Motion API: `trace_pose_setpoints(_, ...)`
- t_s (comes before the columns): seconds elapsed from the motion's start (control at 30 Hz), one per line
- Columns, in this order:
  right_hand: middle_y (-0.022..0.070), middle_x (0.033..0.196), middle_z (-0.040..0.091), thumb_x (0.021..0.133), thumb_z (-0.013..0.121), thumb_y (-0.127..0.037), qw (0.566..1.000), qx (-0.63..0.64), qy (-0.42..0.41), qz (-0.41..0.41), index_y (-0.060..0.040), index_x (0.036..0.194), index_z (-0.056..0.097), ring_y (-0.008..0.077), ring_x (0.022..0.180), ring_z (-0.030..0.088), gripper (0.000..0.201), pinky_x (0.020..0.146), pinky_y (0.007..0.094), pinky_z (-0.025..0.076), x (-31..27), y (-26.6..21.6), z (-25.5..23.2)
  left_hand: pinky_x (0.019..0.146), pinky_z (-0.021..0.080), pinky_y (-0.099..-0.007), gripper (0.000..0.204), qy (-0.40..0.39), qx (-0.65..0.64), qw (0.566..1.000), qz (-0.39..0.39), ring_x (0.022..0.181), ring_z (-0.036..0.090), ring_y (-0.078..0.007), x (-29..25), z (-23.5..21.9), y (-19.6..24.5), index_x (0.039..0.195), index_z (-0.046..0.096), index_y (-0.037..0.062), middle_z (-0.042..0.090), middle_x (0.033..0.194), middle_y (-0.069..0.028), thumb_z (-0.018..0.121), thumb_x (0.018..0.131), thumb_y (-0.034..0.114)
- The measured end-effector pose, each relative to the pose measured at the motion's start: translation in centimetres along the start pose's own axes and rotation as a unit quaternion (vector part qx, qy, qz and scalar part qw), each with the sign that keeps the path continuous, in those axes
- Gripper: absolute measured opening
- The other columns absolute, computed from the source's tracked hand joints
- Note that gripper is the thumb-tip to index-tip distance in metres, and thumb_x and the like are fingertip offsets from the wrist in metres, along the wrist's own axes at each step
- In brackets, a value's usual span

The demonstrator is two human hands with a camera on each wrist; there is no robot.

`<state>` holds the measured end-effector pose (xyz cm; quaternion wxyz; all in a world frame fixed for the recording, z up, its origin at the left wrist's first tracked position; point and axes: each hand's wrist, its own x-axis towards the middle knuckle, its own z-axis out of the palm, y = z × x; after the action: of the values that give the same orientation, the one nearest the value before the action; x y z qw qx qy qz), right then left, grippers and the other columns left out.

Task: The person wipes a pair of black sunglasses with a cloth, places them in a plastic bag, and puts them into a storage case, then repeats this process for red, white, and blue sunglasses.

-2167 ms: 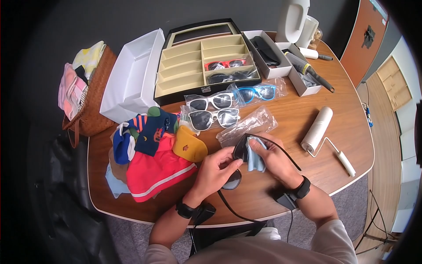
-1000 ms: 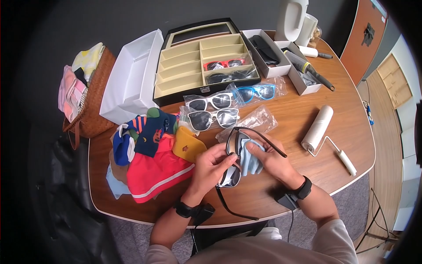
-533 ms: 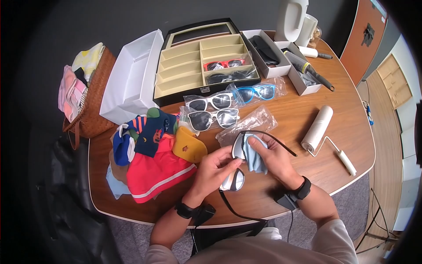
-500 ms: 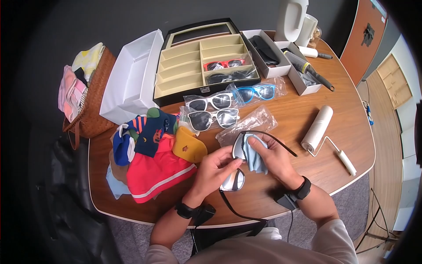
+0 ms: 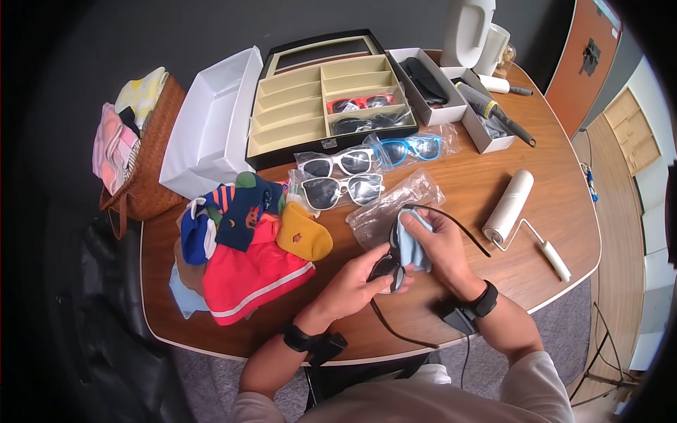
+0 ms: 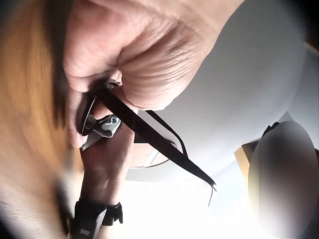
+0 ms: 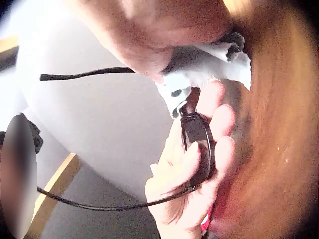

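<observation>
A pair of black sunglasses (image 5: 385, 267) is held over the near part of the table, temples unfolded. My left hand (image 5: 350, 285) grips the nearer lens between thumb and fingers, as the right wrist view also shows. My right hand (image 5: 446, 248) pinches a light blue cloth (image 5: 415, 243) around the farther lens, thumb on the side toward me. That lens is mostly hidden by the cloth. One temple arches past my right hand; the other (image 6: 144, 132) hangs toward my body.
Beyond my hands lie a crumpled clear bag (image 5: 381, 211), white sunglasses (image 5: 343, 190) and blue sunglasses (image 5: 411, 149). Socks and a red garment (image 5: 261, 275) are piled left. A lint roller (image 5: 509, 204) lies right. An open display case (image 5: 285, 144) stands behind, beside a white box (image 5: 211, 127).
My left hand has shifted its hold to the nearer lens. The sunglasses have turned more edge-on, and the cloth in my right hand now wraps the farther lens.
</observation>
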<state>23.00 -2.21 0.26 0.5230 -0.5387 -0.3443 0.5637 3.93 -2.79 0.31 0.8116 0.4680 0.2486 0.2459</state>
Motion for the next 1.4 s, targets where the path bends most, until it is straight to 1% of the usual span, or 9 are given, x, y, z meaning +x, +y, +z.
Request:
trace_pose_setpoints(0.17, 0.0030, 0.085, 0.065, 0.087, 0.076, -0.028, 0.996, -0.018, -0.038, 0.083, -0.0010, 0.098, 0.061, 0.0078, 0.077, 0.059, 0.033, 0.066, 0.0230, 0.049, -0.7, -1.3, 0.1, 0.097, 0.052, -0.0389, 0.043, 0.009, 0.063, 0.998, 0.014, 0.113, 0.062, -0.0284, -0.1, -0.4, -0.4, 0.140, 0.035, -0.0064, 0.059, 0.123, -0.0197, 0.046, 0.098, -0.002)
trace_pose_setpoints(0.3, 0.0036, 0.085, 0.064, 0.083, 0.080, -0.024, 0.987, -0.118, -0.102, -0.025, -0.0003, 0.099, 0.060, 0.0091, 0.078, 0.059, 0.035, 0.066, 0.0253, 0.049, -0.4, -0.5, 0.0, 0.096, 0.053, -0.0380, 0.038, 0.010, 0.096, 0.995, -0.002, 0.110, 0.064, -0.0250, 0.0, -0.5, -0.3, 0.135, 0.040, -0.0058, 0.062, 0.118, -0.0180, 0.045, 0.098, -0.004)
trace_pose_setpoints(0.53, 0.0034, 0.081, 0.063, 0.082, 0.080, -0.022, 0.980, -0.157, -0.115, -0.050, 0.0000, 0.098, 0.059, 0.0091, 0.075, 0.059, 0.034, 0.065, 0.0250, 0.050, -0.6, -1.1, 0.0, 0.095, 0.051, -0.0343, 0.034, 0.028, 0.095, 0.995, -0.028, 0.106, 0.065, -0.0224, -0.1, 0.1, -0.2, 0.131, 0.044, -0.0050, 0.063, 0.116, -0.0168, 0.044, 0.097, -0.005)
trace_pose_setpoints(0.83, 0.0035, 0.078, 0.062, 0.094, 0.066, -0.027, 0.990, -0.127, -0.052, 0.022, 0.0013, 0.096, 0.062, 0.0089, 0.072, 0.056, 0.028, 0.062, 0.0252, 0.047, -1.5, -2.6, 0.6, 0.099, 0.049, -0.0365, 0.034, 0.003, 0.065, 0.997, -0.045, 0.115, 0.062, -0.0274, -0.1, 0.4, 0.3, 0.132, 0.043, -0.0076, 0.060, 0.126, -0.0211, 0.045, 0.098, -0.002)
trace_pose_setpoints(1.03, 0.0056, 0.081, 0.063, 0.097, 0.061, -0.026, 0.989, -0.142, -0.042, -0.021, 0.0033, 0.102, 0.060, 0.0101, 0.077, 0.057, 0.030, 0.069, 0.0255, 0.047, -0.7, -0.8, -0.1, 0.101, 0.049, -0.0394, 0.037, -0.010, 0.034, 0.999, -0.033, 0.116, 0.061, -0.0299, -0.2, 0.1, 0.6, 0.133, 0.040, -0.0082, 0.058, 0.128, -0.0231, 0.047, 0.098, -0.001)
trace_pose_setpoints(1.07, 0.0057, 0.082, 0.063, 0.097, 0.061, -0.025, 0.985, -0.153, -0.009, -0.079, 0.0030, 0.102, 0.061, 0.0102, 0.078, 0.056, 0.028, 0.070, 0.0255, 0.047, -0.6, -0.6, 0.0, 0.101, 0.049, -0.0394, 0.038, -0.012, 0.033, 0.999, -0.033, 0.116, 0.061, -0.0298, -0.1, -0.1, 0.6, 0.134, 0.040, -0.0082, 0.058, 0.128, -0.0232, 0.047, 0.097, -0.001)
trace_pose_setpoints(1.17, 0.0040, 0.085, 0.064, 0.096, 0.064, -0.017, 0.970, -0.108, 0.058, -0.211, 0.0021, 0.101, 0.062, 0.0086, 0.079, 0.056, 0.020, 0.072, 0.0236, 0.047, 0.0, -0.3, 0.6, 0.101, 0.049, -0.0402, 0.037, 0.040, -0.033, 0.999, -0.007, 0.117, 0.060, -0.0299, -0.1, -0.2, 0.7, 0.133, 0.041, -0.0066, 0.058, 0.127, -0.0225, 0.048, 0.097, -0.002)
trace_pose_setpoints(1.23, 0.0020, 0.086, 0.064, 0.094, 0.065, -0.014, 0.969, -0.162, 0.051, -0.181, 0.0022, 0.101, 0.062, 0.0066, 0.080, 0.056, 0.017, 0.073, 0.0222, 0.046, 0.2, -1.1, -0.8, 0.102, 0.049, -0.0440, 0.034, 0.099, -0.098, 0.990, 0.027, 0.118, 0.060, -0.0293, 0.0, -0.4, 0.7, 0.130, 0.044, -0.0016, 0.057, 0.126, -0.0194, 0.049, 0.096, -0.002)
trace_pose_setpoints(1.4, 0.0007, 0.086, 0.065, 0.093, 0.067, -0.014, 0.987, -0.055, 0.026, -0.146, 0.0008, 0.101, 0.062, 0.0040, 0.079, 0.055, 0.017, 0.069, 0.0204, 0.045, 0.3, -1.3, -1.2, 0.103, 0.049, -0.0442, 0.035, 0.176, -0.153, 0.968, 0.091, 0.117, 0.059, -0.0264, 0.3, -0.8, 1.0, 0.131, 0.046, 0.0011, 0.058, 0.122, -0.0158, 0.050, 0.097, -0.001)
